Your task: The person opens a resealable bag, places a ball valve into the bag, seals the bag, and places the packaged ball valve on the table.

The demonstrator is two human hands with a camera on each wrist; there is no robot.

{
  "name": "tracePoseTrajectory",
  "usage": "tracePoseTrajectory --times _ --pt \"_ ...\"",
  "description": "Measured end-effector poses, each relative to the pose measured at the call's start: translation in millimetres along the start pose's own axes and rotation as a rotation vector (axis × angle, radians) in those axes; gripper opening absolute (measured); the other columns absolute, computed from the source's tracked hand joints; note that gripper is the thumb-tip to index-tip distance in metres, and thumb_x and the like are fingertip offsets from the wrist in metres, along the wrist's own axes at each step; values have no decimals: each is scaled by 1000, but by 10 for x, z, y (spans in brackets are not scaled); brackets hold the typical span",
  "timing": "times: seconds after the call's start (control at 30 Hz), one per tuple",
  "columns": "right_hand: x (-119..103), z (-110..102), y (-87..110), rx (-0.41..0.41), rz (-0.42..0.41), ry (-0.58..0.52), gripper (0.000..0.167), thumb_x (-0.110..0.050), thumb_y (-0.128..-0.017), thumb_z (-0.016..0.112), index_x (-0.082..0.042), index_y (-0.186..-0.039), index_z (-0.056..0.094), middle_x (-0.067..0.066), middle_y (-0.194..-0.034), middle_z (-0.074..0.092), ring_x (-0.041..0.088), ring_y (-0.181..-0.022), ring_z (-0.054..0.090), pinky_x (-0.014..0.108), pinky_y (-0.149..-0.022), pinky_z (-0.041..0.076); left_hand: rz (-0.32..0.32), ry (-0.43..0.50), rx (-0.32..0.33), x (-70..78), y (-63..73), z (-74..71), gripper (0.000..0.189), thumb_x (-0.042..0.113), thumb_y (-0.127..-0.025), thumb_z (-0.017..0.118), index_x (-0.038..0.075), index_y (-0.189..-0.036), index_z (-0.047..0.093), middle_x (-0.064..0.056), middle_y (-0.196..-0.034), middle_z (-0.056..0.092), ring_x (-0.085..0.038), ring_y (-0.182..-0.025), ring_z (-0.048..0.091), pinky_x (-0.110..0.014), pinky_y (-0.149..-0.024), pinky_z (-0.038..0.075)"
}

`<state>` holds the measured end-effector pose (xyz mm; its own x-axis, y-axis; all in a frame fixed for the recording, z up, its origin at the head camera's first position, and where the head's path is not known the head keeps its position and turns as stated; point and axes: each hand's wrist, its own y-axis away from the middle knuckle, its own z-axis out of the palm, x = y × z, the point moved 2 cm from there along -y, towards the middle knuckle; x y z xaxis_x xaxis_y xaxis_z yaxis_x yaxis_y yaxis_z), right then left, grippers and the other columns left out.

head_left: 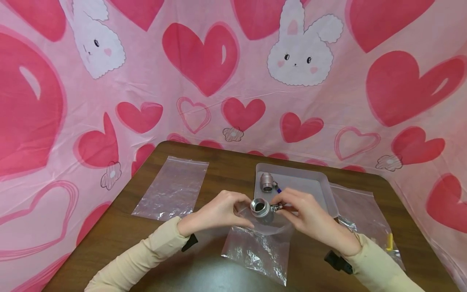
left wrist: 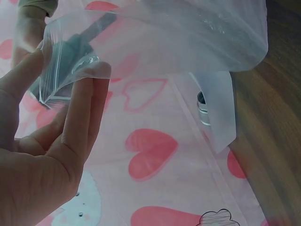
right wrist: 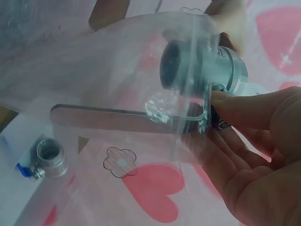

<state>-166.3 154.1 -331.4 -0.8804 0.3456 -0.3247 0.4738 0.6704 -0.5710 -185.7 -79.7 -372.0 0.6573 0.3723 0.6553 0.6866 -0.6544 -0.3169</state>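
A silvery metal ball valve point(head_left: 260, 208) hangs between the two hands at the mouth of a clear zip bag point(head_left: 255, 255). My right hand point(head_left: 306, 211) pinches it beside the handle joint. In the right wrist view the valve point(right wrist: 230, 70) has one end and its long flat handle point(right wrist: 117, 117) inside the plastic. My left hand point(head_left: 219, 213) holds the bag's mouth, thumb point(left wrist: 28, 70) at one edge and fingers point(left wrist: 82, 113) at the other. Behind the hands, a second ball valve point(head_left: 267, 182) with a blue handle stands in the pale tray point(head_left: 321, 178).
Flat on the brown table point(head_left: 120, 235) at the left lies another clear zip bag point(head_left: 173, 188). To the right of the tray is a further clear bag point(head_left: 365, 211), with a yellow piece point(head_left: 390, 242) at it. A heart-print cloth point(head_left: 204, 56) hangs behind the table.
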Motion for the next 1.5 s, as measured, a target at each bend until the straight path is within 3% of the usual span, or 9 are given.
tracePoseTrajectory --times 0.23,0.53,0.77,0.93,1.27,1.5 --pt "-53 55 3 -15 -32 130 39 16 -69 77 -10 -96 68 -3 -86 63 2 -72 58 9 -64 49 10 -29 14 4 -5 -5 43 26 -72 90 9 -108 73 -3 -88 73 5 -67 55 -11 -61 52" --pt "-103 140 0 -114 40 236 34 14 -73 76 -10 -96 68 -1 -89 66 4 -71 58 14 -59 49 -17 -26 5 39 -13 -5 47 25 -71 90 9 -111 72 -2 -89 72 7 -65 57 -11 -61 52" --pt "-124 194 -17 -195 88 301 28 10 -76 76 -9 -94 67 -1 -88 63 8 -73 63 17 -60 51 11 -89 -8 93 -44 -17 48 26 -72 89 5 -112 71 -3 -95 74 5 -65 56 -10 -60 50" --pt "-164 234 -38 -267 129 325 26 7 -77 77 -8 -95 67 0 -88 62 9 -72 65 15 -59 52 18 -119 -19 141 -72 -32 49 26 -73 89 5 -113 71 -4 -95 74 3 -66 60 -9 -61 49" --pt "-189 379 -81 -378 135 342 21 8 -76 76 -7 -88 68 1 -81 61 11 -70 64 14 -57 48 40 -177 -18 206 -104 -47 42 20 -75 87 4 -111 71 -6 -100 75 -2 -67 61 -8 -61 47" --pt "-169 482 -87 -408 140 325 21 9 -75 75 -9 -82 67 -1 -77 61 6 -68 60 14 -56 45 48 -183 -51 222 -94 -37 41 15 -76 85 3 -113 71 -9 -104 74 -3 -68 62 -8 -61 47"
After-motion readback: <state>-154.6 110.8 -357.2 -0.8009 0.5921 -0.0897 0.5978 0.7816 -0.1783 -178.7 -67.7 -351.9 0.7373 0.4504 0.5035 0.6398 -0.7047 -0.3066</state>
